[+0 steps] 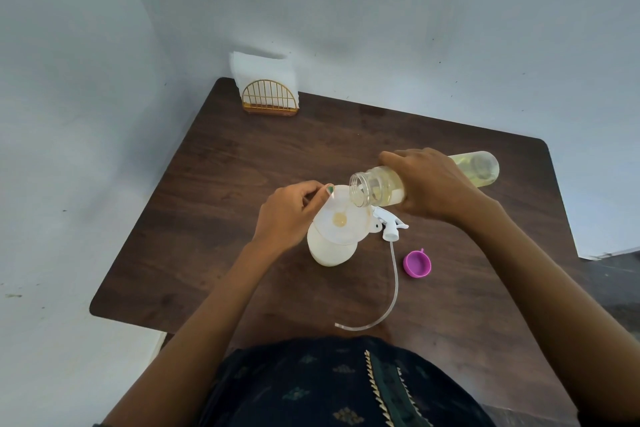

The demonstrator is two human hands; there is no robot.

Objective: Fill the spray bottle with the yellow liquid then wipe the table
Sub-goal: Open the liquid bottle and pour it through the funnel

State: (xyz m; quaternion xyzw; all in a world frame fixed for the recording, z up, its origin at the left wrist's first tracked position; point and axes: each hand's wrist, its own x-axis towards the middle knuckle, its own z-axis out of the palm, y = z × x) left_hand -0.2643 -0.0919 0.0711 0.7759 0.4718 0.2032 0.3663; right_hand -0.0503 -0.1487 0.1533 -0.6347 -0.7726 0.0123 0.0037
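Note:
A white spray bottle [330,251] stands upright mid-table with a translucent funnel [341,220] set in its neck. A little yellow liquid sits in the funnel's centre. My left hand [289,215] pinches the funnel's left rim. My right hand [431,184] grips a clear bottle of yellow liquid [479,168], tipped almost level with its open mouth over the funnel's right edge. The white spray head [391,225] with its long tube [393,288] lies on the table to the right of the spray bottle.
A purple cap [418,263] lies on the brown table [242,177] right of the tube. A gold wire holder with white napkins [266,87] stands at the far left corner against the wall. Walls close in behind and on the left.

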